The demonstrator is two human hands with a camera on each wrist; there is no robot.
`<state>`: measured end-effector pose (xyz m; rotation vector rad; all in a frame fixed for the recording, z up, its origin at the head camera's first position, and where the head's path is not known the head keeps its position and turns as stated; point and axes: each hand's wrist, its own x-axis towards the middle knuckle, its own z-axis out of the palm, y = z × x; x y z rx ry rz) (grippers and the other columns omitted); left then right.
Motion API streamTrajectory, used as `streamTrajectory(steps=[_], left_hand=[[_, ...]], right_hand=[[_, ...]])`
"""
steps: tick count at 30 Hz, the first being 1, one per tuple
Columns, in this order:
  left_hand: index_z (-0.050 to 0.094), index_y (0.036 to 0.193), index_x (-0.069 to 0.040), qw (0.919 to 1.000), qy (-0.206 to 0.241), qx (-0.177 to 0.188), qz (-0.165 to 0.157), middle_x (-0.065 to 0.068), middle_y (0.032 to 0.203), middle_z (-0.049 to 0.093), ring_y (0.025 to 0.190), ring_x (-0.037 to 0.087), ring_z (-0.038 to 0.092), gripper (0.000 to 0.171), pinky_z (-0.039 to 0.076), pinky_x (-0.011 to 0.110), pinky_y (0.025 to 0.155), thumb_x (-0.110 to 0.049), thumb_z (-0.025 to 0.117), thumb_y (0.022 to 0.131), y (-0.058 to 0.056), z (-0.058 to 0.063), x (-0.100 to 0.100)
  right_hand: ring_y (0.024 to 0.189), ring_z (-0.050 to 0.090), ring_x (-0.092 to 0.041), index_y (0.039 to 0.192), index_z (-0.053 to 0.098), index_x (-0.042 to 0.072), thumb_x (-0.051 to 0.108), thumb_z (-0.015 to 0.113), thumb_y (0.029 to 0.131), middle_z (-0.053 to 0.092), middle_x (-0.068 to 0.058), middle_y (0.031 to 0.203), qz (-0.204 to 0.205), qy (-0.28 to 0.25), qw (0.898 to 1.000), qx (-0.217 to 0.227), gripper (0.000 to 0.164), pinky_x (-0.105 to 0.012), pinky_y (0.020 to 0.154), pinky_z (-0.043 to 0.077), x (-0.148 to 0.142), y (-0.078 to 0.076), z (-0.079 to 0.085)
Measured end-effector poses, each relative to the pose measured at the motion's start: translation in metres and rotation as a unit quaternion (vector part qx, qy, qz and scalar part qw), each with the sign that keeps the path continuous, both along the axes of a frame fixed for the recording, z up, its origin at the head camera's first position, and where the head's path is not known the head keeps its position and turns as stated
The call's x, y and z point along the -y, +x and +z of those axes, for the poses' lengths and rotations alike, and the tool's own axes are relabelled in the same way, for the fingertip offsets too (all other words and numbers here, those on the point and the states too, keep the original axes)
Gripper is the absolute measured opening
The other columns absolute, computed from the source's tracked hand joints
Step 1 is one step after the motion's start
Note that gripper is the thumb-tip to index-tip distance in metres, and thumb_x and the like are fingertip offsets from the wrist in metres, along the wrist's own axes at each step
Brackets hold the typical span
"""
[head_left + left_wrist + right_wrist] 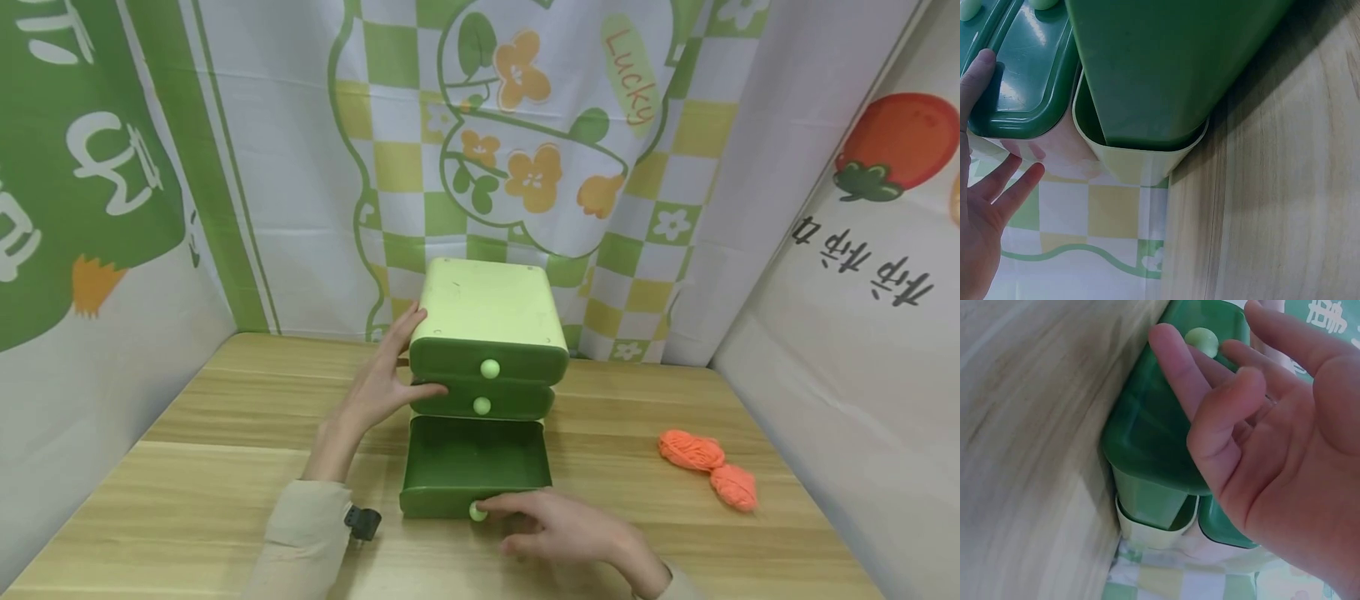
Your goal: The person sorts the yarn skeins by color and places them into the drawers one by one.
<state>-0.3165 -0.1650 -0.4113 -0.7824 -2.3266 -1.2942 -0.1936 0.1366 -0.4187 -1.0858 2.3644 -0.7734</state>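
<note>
A small pale-green cabinet [491, 300] with three dark green drawers stands on the table; its bottom drawer [476, 454] is pulled out and holds nothing visible. My left hand [378, 383] steadies the cabinet, fingers spread along its left side and thumb laid on the front of the middle drawer [450, 404]. At the bottom drawer's round knob [477, 511] is my right hand [566, 525]. In the right wrist view its loosely bent fingers lie around that knob [1202, 342], with the thumb held apart.
On the right of the wooden table [630, 467] lies a twisted orange yarn skein [708, 467]. Patterned curtains [300, 167] hang behind the cabinet and along both sides. A small black device [363, 523] sits at my left cuff.
</note>
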Motion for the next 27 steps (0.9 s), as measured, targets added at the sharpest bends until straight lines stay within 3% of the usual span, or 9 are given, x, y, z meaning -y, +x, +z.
streamTrajectory(steps=[5,10,15,20,27], left_hand=[[0.015,0.157,-0.042,1.0000,-0.003,0.008,0.004,-0.016,0.167,0.005,0.136,0.034,0.048,0.116,0.054,0.046,0.097,-0.031,0.090,0.071,0.001,0.002,0.000],[0.014,0.157,-0.043,0.9998,-0.007,0.017,0.004,-0.009,0.168,0.006,0.135,0.035,0.049,0.116,0.054,0.044,0.097,-0.033,0.090,0.070,0.001,0.002,0.000],[0.015,0.157,-0.043,0.9997,0.000,0.024,0.002,-0.004,0.169,0.007,0.136,0.036,0.048,0.116,0.054,0.046,0.097,-0.032,0.090,0.070,0.001,0.000,0.000],[0.015,0.157,-0.044,0.9997,0.002,0.024,0.003,-0.013,0.168,0.005,0.137,0.036,0.047,0.116,0.054,0.045,0.097,-0.032,0.090,0.070,0.001,0.000,0.000],[0.013,0.157,-0.045,0.9996,-0.001,0.026,0.003,-0.019,0.166,0.003,0.137,0.035,0.047,0.117,0.054,0.044,0.096,-0.032,0.090,0.070,-0.001,0.001,0.000]], right_hand=[[0.097,0.061,0.000,0.137,0.060,0.022,0.033,0.063,0.098,0.069,0.005,0.119,-0.035,-0.014,0.999,0.015,0.040,-0.021,0.081,0.052,-0.005,0.001,0.005],[0.087,0.060,0.000,0.133,0.062,0.018,0.030,0.063,0.098,0.072,0.002,0.112,-0.056,-0.031,0.998,0.010,0.037,-0.019,0.075,0.051,-0.012,0.002,0.011],[0.076,0.058,-0.001,0.130,0.064,0.016,0.028,0.062,0.099,0.073,-0.002,0.108,-0.071,-0.050,0.996,-0.013,0.033,-0.019,0.067,0.051,-0.023,0.000,0.018],[0.062,0.057,-0.001,0.129,0.065,0.015,0.029,0.061,0.099,0.073,-0.004,0.105,-0.096,-0.052,0.994,-0.023,0.033,-0.022,0.056,0.052,-0.038,-0.004,0.027],[0.056,0.054,-0.001,0.127,0.066,0.017,0.030,0.061,0.099,0.073,-0.003,0.102,-0.127,-0.051,0.988,-0.070,0.031,-0.024,0.052,0.052,-0.065,-0.012,0.037]])
